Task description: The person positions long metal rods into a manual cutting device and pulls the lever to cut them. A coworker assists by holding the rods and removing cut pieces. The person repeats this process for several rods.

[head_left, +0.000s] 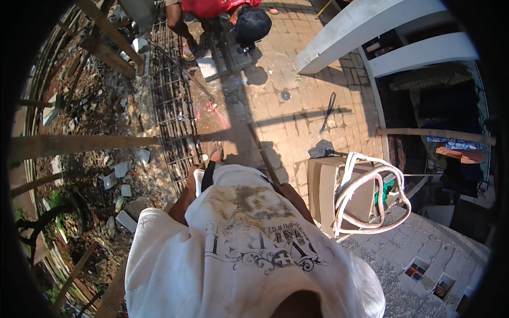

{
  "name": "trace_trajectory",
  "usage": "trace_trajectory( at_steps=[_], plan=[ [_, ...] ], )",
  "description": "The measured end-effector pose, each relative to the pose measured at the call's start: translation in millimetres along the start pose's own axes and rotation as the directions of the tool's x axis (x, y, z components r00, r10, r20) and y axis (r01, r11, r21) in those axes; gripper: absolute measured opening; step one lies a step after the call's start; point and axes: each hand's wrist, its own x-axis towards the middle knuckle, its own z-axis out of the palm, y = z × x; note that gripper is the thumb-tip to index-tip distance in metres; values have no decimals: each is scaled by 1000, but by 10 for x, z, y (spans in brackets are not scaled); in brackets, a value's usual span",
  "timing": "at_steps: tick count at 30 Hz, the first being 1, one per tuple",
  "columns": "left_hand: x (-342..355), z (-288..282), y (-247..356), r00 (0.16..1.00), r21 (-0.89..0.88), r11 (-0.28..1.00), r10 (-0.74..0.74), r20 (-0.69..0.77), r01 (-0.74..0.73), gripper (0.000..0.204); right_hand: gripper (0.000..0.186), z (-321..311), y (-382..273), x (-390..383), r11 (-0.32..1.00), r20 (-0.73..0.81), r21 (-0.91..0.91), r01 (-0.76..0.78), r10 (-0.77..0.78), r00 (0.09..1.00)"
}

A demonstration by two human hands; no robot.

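Observation:
I look down over my stained white shirt (238, 222) at my foot (216, 152) in a sandal. My left hand (195, 170) hangs at my left side, near the rebar cage (172, 100); its fingers are mostly hidden, so I cannot tell what they hold. My right hand (279, 185), at my right hip, is on a long dark bar (261, 146) that slopes away from me over the paving, its fingers partly hidden by the shirt. Pink string (209, 112) lies just ahead.
A co-worker in red (212, 8) bends over a concrete slab (209, 66). Rubble (122, 169) and wooden poles (85, 142) are at left. A cardboard box (323, 196) with a coiled white hose (392, 191) stands at right, below a white concrete post (334, 40).

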Motion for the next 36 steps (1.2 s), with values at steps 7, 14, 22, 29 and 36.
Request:
trace_trajectory(
  at_steps=[7,14,22,29,36],
  plan=[
    [-42,-62,12,1000,15,1000,-7,-6,7,36,70,85,44,31,995,-122,-65,70,-78,990],
    [319,25,-53,998,-1,998,55,-18,-55,36,56,-79,-302,-170,984,-155,-146,104,-127,980],
    [389,-38,108,981,-115,988,115,157,-98,37,58,-108,-787,-243,986,-114,15,168,-166,980],
    [240,-101,603,995,299,949,101,11,-100,44,65,-43,-780,-191,990,-128,-39,137,-141,982],
    [435,18,811,964,296,921,213,158,-252,50,60,-120,-596,-95,991,-48,-37,125,-126,991]
  ],
)
